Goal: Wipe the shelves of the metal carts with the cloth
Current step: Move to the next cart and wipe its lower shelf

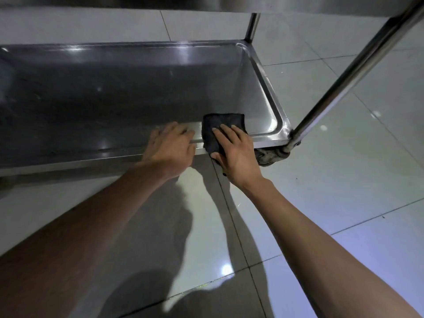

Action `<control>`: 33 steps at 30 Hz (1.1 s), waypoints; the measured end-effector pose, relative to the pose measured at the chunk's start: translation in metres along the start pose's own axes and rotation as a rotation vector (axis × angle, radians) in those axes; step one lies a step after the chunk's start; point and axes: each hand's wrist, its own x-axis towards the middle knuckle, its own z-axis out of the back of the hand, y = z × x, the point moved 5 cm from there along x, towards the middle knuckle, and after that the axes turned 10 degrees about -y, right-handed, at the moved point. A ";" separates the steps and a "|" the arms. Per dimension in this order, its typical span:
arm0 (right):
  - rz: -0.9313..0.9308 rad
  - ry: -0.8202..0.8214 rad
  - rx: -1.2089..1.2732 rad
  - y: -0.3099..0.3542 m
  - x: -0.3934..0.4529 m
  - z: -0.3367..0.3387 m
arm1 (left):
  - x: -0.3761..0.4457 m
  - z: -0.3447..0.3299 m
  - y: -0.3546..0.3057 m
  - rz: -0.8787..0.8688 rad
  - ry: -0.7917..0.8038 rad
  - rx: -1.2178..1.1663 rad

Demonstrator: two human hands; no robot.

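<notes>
R hand (236,154) grips dark cloth (220,128) over front rim of bottom shelf (137,92), nr the corner post (344,81). L hand (171,148) holds the rim beside the cloth, fingers curled over it. Rim wipe underway, I'd say; next needs a sweep along rim away from the post.

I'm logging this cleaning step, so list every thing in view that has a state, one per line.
Dark grey folded cloth: draped over the shelf's near rim, gripped by the right hand.
Shiny stainless-steel bottom cart shelf: bare, holds nothing inside.
Right hand: fingers on top of the cloth, thumb under it.
Left hand: resting on the near rim, fingers curled over it.
Black caster wheel: on the tiled floor.
</notes>
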 end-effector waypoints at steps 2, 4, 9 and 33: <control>0.044 0.023 -0.001 0.029 0.005 -0.009 | -0.010 0.011 0.022 0.019 -0.021 0.013; 0.088 0.043 -0.009 0.057 0.009 -0.017 | -0.021 0.021 0.046 0.042 -0.037 0.018; 0.086 0.028 -0.009 0.089 0.011 -0.020 | -0.050 0.031 0.095 0.077 -0.024 0.014; -0.303 0.097 -0.053 -0.056 0.053 -0.015 | -0.013 -0.002 0.024 -0.007 -0.021 -0.076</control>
